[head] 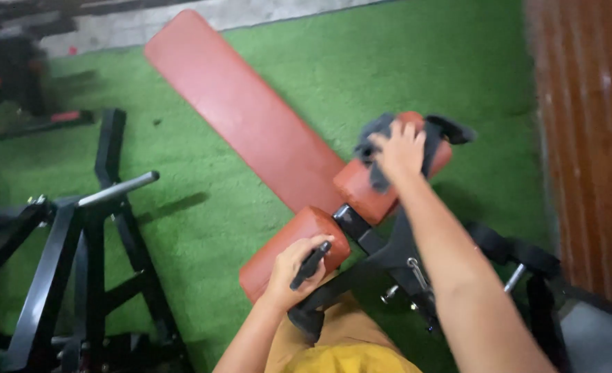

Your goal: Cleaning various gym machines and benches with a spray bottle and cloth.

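Long red padded bench board [250,117], vinyl-covered, flat and narrow: lies slanted across the green artificial turf floor [389,62], its far rounded end toward the grey concrete strip [181,21] at the top, its near end meeting the two rollers below me.

Black steel rack frame [78,276], angled tubes with a bare silver peg [119,188]: stands on the turf to my left, well apart from the bench.

Brown wood-panelled wall strip [589,138]: runs down the right edge.

Black metal bench stand [395,255], with bolts and an adjusting pin: sits under the rollers, just in front of my yellow shorts [340,352].

Upper red cylindrical foam roller pad [368,190]: mounted crosswise at the near end of the board, on the right of the black centre post.

Lower red cylindrical foam roller pad [278,255]: same kind, on the left of the post, nearer to me.

Dark grey cloth [382,135], crumpled: draped over the far end of the upper roller, one corner hanging off its right side.

My right hand [399,152]: fingers spread, palm pressed flat on the cloth against the upper roller.

My left hand [295,266]: curled around a small black slim object [311,264], whose kind I cannot tell, and resting on the near end of the lower roller.
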